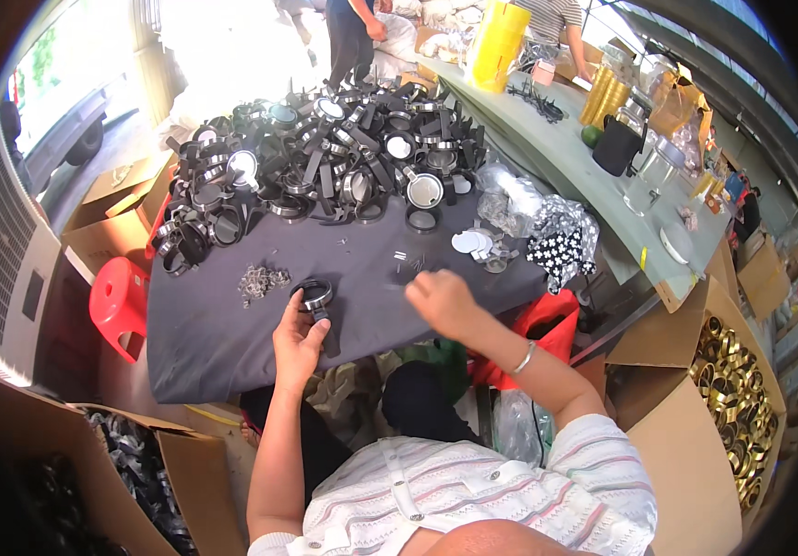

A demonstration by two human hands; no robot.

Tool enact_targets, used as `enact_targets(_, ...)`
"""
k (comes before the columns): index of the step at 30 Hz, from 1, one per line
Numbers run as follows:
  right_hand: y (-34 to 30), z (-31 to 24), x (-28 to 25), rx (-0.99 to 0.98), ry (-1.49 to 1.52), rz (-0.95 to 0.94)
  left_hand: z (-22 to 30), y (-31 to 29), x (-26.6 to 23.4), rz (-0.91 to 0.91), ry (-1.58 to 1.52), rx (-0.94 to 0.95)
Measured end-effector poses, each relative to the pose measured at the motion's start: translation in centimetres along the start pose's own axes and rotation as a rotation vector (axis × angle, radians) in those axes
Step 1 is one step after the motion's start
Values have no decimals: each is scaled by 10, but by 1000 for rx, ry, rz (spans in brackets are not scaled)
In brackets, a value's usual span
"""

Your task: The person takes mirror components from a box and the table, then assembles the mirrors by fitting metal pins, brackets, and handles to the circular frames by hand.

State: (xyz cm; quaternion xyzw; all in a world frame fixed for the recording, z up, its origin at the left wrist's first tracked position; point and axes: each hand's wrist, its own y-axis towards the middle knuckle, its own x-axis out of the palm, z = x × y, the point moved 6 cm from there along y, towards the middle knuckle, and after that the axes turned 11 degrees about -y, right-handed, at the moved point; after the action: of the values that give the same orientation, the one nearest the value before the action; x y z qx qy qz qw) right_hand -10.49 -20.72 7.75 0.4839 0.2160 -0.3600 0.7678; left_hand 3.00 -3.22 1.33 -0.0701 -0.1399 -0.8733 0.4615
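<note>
My left hand [295, 345] is closed on a black ring-shaped part with a handle [316, 295], its metal rim facing up over the dark cloth. My right hand [445, 301] hovers to the right of it, fingers bent together and slightly blurred; whatever they pinch, if anything, is hidden. Just beyond those fingers lie a few small thin metal pins [415, 263]. Left of the held part is a small heap of metal clips [264, 282]. A large pile of similar black ring parts with handles [325, 153] covers the far side of the table.
White discs [473, 243] and a black-and-white patterned cloth [561, 243] lie at the table's right. A side table [594, 195] holds glass jars and yellow tape rolls. Boxes flank me, one with gold rings [737, 408]. A red stool [119, 298] stands left. Two people are beyond.
</note>
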Motion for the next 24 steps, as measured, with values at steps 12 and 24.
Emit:
enact_targets(12,-25,-52,10,-165,212,-84,-2,0,-5,-51,-10,-16)
enact_targets(24,39,-17,-10,244,497,262,2,4,2,-9,8,-41)
